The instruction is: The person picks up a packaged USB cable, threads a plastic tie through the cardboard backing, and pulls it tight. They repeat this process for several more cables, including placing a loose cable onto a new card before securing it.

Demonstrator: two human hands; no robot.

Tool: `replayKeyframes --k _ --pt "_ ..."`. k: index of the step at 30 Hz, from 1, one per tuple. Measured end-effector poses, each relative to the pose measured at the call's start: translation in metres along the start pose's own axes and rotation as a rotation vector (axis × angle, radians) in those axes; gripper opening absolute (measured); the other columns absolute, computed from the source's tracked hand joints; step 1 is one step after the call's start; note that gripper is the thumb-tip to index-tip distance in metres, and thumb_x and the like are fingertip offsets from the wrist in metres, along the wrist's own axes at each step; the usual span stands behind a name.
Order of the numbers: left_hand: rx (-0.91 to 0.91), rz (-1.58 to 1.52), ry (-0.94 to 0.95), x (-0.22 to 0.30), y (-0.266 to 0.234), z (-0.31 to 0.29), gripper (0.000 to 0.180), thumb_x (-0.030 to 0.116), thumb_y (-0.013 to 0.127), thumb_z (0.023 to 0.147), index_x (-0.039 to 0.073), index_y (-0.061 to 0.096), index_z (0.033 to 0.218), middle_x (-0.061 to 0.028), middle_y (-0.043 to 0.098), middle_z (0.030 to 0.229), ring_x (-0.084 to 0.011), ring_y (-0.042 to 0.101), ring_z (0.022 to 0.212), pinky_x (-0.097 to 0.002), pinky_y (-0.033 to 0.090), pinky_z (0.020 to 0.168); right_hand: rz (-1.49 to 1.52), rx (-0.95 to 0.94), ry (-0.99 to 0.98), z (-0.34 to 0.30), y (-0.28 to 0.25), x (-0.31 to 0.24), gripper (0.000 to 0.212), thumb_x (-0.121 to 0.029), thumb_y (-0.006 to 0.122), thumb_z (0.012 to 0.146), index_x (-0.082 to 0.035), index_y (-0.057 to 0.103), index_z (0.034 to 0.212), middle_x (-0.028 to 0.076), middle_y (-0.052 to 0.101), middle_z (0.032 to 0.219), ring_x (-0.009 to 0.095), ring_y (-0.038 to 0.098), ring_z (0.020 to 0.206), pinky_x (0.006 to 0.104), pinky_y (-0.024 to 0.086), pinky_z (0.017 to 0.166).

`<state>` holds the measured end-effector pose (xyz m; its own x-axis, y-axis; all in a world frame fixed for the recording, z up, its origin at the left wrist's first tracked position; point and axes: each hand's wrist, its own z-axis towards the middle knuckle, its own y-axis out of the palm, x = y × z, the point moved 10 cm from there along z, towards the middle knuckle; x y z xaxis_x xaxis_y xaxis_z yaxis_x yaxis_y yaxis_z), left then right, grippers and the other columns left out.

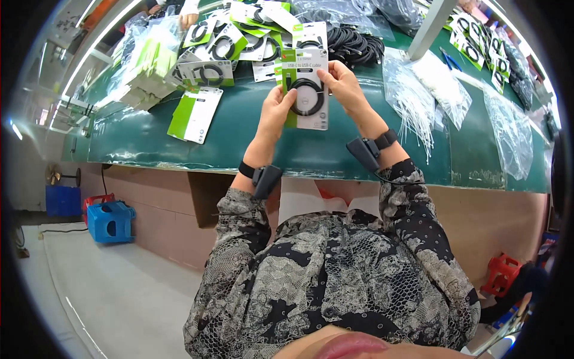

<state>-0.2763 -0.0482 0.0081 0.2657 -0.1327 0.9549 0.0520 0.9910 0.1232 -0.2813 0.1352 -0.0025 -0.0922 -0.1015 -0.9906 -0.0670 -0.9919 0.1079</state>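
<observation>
Between my hands is a green and white cable card (318,120) with a coiled black cable (307,111) on its front. My left hand (277,112) grips its left edge, thumb over the coil. On the upper right edge my right hand (345,87) is closed, its thumb on the card's face. The card is upright above the front part of the green table (239,152). Just beyond it lies a heap of similar cards with coiled cables (222,48). Left of my hands rests a card (200,116) with no cable showing.
A stack of flat cards (146,81) stands at the left. Loose black cables (353,48) lie behind my hands. White zip ties (412,102) and plastic bags (508,134) are on the right, near a metal post (431,27). Another person's hand (189,20) shows at the far left.
</observation>
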Motion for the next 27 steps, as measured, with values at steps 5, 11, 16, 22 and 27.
replayKeyframes --k 5,11,16,22,27 --pt "-0.245 -0.218 -0.135 -0.022 0.014 0.009 0.022 0.007 0.056 0.089 -0.002 0.052 0.108 -0.0071 0.061 0.100 -0.0116 0.058 0.086 -0.0246 0.047 0.079 0.145 0.000 0.152 -0.008 0.003 0.028 0.021 -0.022 0.055 0.091 -0.007 0.054 0.106 -0.002 0.059 0.090 0.006 0.054 0.078 0.0228 0.045 0.062" --pt "-0.150 -0.301 -0.161 -0.017 0.013 -0.009 0.022 0.004 0.055 0.088 -0.001 0.049 0.108 -0.0060 0.061 0.095 -0.0099 0.058 0.084 -0.0234 0.046 0.075 0.320 -0.068 0.107 -0.008 0.012 0.034 0.021 -0.019 0.058 0.088 -0.004 0.054 0.103 0.001 0.059 0.092 0.006 0.054 0.082 0.0215 0.045 0.063" --pt "-0.157 -0.173 -0.168 -0.022 0.008 -0.004 0.022 0.007 0.059 0.086 0.000 0.049 0.104 -0.0070 0.061 0.095 -0.0117 0.058 0.083 -0.0249 0.047 0.073 0.169 0.083 -0.056 -0.013 0.025 0.005 0.027 -0.013 0.065 0.082 0.000 0.052 0.102 0.006 0.059 0.094 0.010 0.055 0.080 0.0245 0.045 0.063" --pt "-0.031 0.312 0.113 -0.011 -0.008 0.010 0.028 0.013 0.066 0.080 -0.002 0.049 0.097 -0.0140 0.062 0.089 -0.0186 0.061 0.082 -0.0305 0.048 0.070 -0.378 0.282 -0.392 -0.011 0.025 -0.024 0.043 -0.007 0.069 0.074 0.001 0.048 0.110 0.011 0.057 0.098 0.022 0.055 0.088 0.0345 0.041 0.082" --pt "-0.076 0.401 0.108 0.012 -0.005 0.019 0.026 0.013 0.064 0.081 -0.002 0.049 0.097 -0.0169 0.062 0.088 -0.0248 0.062 0.078 -0.0327 0.048 0.067 -0.845 0.256 -0.917 -0.035 0.054 -0.099 0.043 -0.008 0.067 0.072 -0.003 0.052 0.112 0.008 0.056 0.094 0.026 0.052 0.094 0.0373 0.035 0.089"
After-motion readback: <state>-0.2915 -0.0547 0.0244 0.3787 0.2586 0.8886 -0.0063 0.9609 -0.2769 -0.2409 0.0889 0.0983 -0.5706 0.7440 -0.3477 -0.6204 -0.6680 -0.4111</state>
